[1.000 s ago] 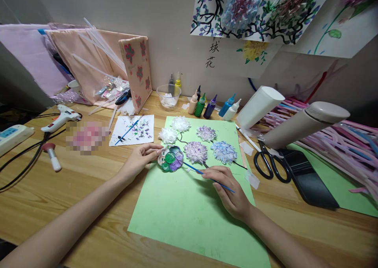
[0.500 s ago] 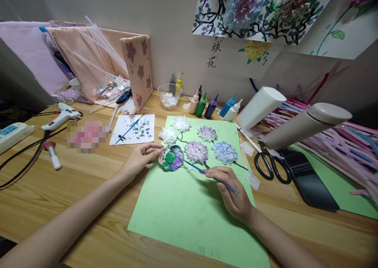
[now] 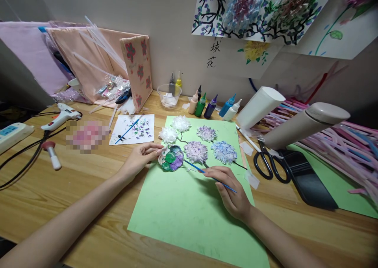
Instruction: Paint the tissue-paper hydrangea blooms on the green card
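My left hand (image 3: 146,154) pinches the left edge of a small round paint palette (image 3: 171,158), whose wells hold green, purple and dark paint. In my right hand (image 3: 230,187) is a thin blue paintbrush (image 3: 214,178), its tip beside the palette's right edge; whether it touches is too small to tell. Beneath lies a sheet of green paper (image 3: 189,213). On its upper part are fluffy flowers: a white flower (image 3: 180,123), a second white flower (image 3: 168,135), a purple flower (image 3: 195,152), a smaller purple flower (image 3: 206,133) and a blue flower (image 3: 224,152), some with dark stems.
Several paint bottles (image 3: 210,107) and a clear bowl (image 3: 169,96) stand behind the paper. Black scissors (image 3: 271,165), a grey tumbler (image 3: 307,125) and a white roll (image 3: 260,108) are at right. Left are a paint-spotted napkin (image 3: 132,129) with another brush, and a glue gun (image 3: 62,116).
Almost nothing differs. The view has shifted very slightly, and both hands keep their grip on the palette and the paintbrush.
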`<action>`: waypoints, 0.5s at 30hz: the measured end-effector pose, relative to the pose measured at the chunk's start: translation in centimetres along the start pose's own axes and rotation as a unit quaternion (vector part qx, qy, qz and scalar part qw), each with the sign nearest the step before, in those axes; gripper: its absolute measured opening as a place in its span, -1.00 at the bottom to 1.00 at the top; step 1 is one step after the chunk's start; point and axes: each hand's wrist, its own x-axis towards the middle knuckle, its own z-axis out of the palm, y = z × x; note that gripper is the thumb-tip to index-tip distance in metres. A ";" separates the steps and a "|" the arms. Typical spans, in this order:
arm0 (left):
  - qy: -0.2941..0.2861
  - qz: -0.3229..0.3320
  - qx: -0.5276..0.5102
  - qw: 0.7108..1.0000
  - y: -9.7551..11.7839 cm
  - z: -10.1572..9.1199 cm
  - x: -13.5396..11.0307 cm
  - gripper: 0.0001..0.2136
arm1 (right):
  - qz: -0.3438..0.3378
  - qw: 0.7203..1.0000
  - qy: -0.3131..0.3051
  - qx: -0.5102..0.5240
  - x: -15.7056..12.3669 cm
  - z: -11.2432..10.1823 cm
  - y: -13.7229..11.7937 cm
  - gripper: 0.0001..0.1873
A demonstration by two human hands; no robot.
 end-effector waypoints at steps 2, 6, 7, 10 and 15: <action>0.000 -0.001 -0.001 1.000 0.0 0.0 0.0 -0.58 | 0.002 1.000 0.005 0.004 0.0 0.0 0.0 -0.70; -0.005 -0.001 -0.008 1.000 0.0 0.0 0.0 -0.62 | -0.014 1.000 -0.008 0.017 0.0 0.0 0.1 -0.69; -0.007 -0.003 -0.010 1.000 0.0 0.0 0.0 -0.63 | -0.013 1.000 -0.010 0.016 0.0 0.0 0.1 -0.70; -0.007 -0.008 -0.013 1.000 0.1 0.1 0.0 -0.63 | 0.004 1.000 -0.003 0.011 -0.1 0.1 0.2 -0.70; 0.003 -0.015 -0.006 1.000 0.3 0.1 -0.1 -0.59 | 0.023 0.997 0.080 0.004 -0.4 -0.2 0.5 -0.69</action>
